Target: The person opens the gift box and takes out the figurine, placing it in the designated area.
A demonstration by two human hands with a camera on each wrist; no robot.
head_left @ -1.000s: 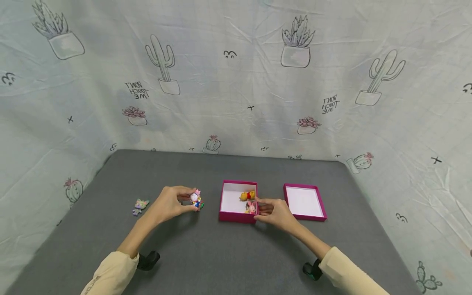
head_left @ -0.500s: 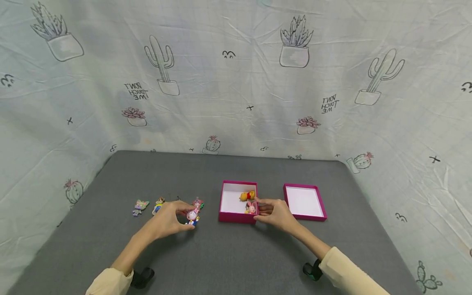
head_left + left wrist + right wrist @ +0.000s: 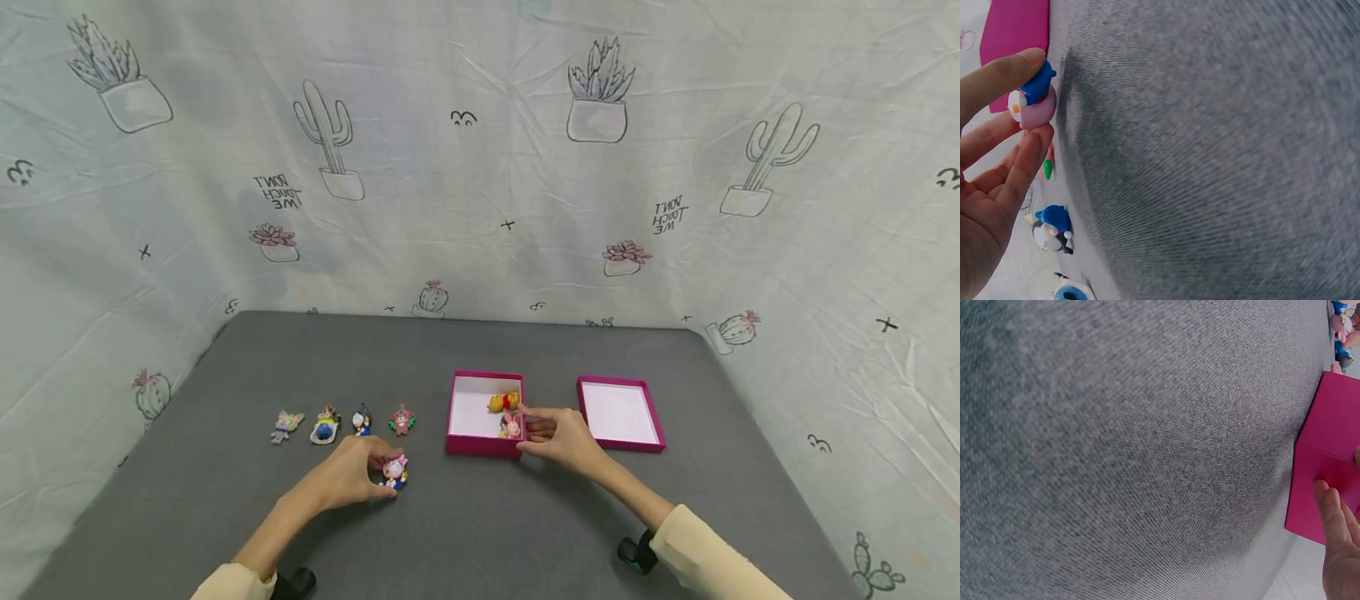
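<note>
My left hand (image 3: 347, 477) pinches a small toy figurine (image 3: 394, 472), white and blue with a pink top, between thumb and fingertips. In the left wrist view the figurine (image 3: 1038, 114) shows a blue body and pink underside, close to the tabletop. My right hand (image 3: 564, 437) rests its fingertips against the right wall of an open magenta box (image 3: 480, 446) with a white inside. Along the box's right side lie a yellow bear figurine (image 3: 501, 402) in red and a pink long-eared figurine (image 3: 512, 426). The right wrist view shows the thumb (image 3: 1329, 503) pressing the box's side.
Several figurines stand in a row behind my left hand: a pale winged-looking one (image 3: 285, 426), a blue-and-yellow one (image 3: 325, 426), a dark-and-blue one (image 3: 362, 419) and a pink-and-green one (image 3: 402, 419). Right of the box lies its magenta lid (image 3: 618, 412), white inside up, on the grey table (image 3: 480, 533).
My left hand has carried the figurine toward me, from beside the row to in front of it, uncovering figurines behind. My right hand has stayed at the box.
</note>
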